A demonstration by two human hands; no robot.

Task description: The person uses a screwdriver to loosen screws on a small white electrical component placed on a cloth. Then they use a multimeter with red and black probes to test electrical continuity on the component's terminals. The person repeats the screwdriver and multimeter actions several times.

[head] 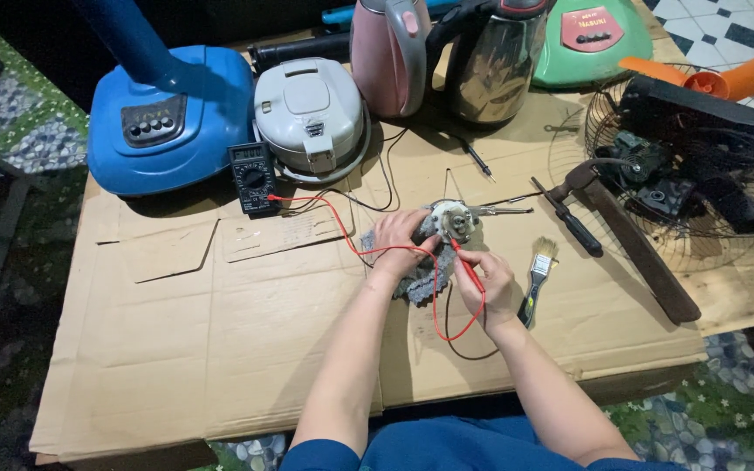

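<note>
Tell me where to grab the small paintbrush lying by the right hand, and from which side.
Take the paintbrush by its dark handle, the near end, coming from above on the right. The bristles point away, and the right hand crowds its left side, so the right is freer.

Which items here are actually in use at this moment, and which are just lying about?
In use:
left hand steadying the small motor on a grey cloth
right hand holding the red probe
multimeter

Lying about:
paintbrush
screwdriver
rice cooker
two kettles
blue fan base
fan guard
</note>
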